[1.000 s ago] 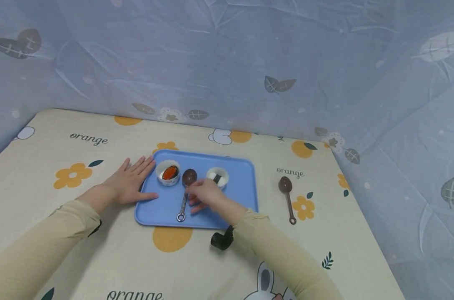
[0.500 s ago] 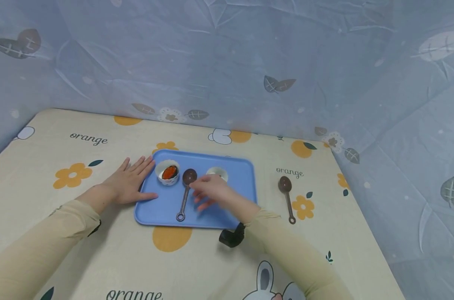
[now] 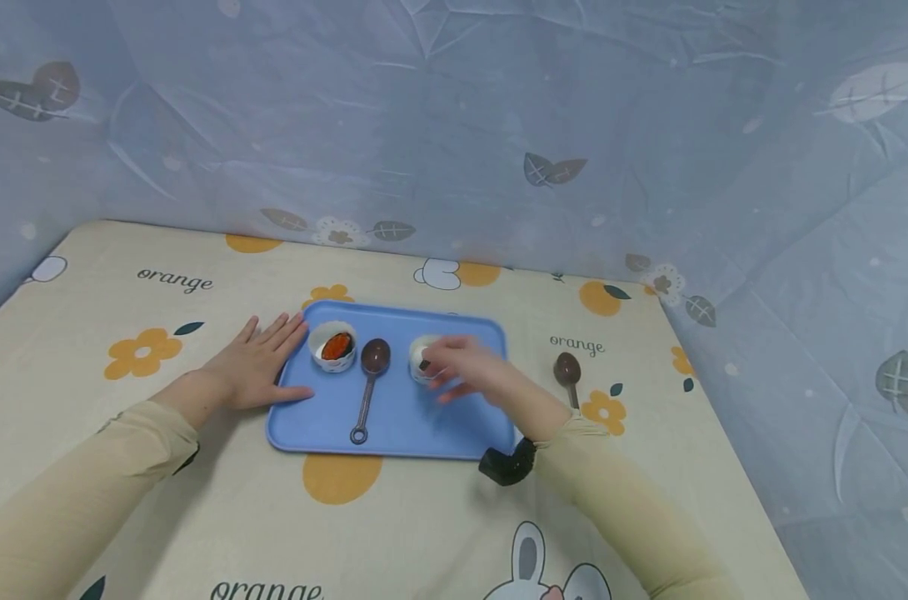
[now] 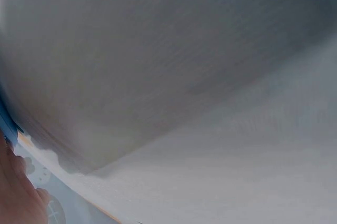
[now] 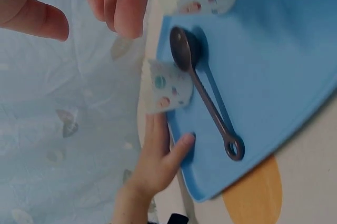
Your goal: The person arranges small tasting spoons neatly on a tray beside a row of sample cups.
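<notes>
My left hand (image 3: 255, 367) lies spread, fingers straight, at the left edge of a blue tray (image 3: 431, 429), its thumb over the rim. On the tray, a brown spoon (image 3: 375, 357) lies between two small white bowls. The left bowl (image 3: 336, 365) contains an orange-topped toy sushi (image 3: 338, 346). My right hand (image 3: 472, 367), slightly blurred, is over the right bowl (image 3: 415, 362) and partly hides it; a dark bit shows inside. In the right wrist view, the thumb and fingers (image 5: 129, 11) are apart with nothing visible between them. The left wrist view is mostly blurred cloth.
Another brown spoon (image 3: 567, 369) rests on the patterned tablecloth (image 3: 199, 517) right of the tray, its handle partly covered by my right sleeve (image 3: 619, 500). A black wrist device (image 3: 508, 463) hangs beneath my right wrist near the tray's front edge. Blue-grey fabric (image 3: 454, 125) rises behind the table.
My right hand has moved right, from beside the tray's spoon to the right bowl. That spoon stays between the bowls, now uncovered. The left hand has stayed in place.
</notes>
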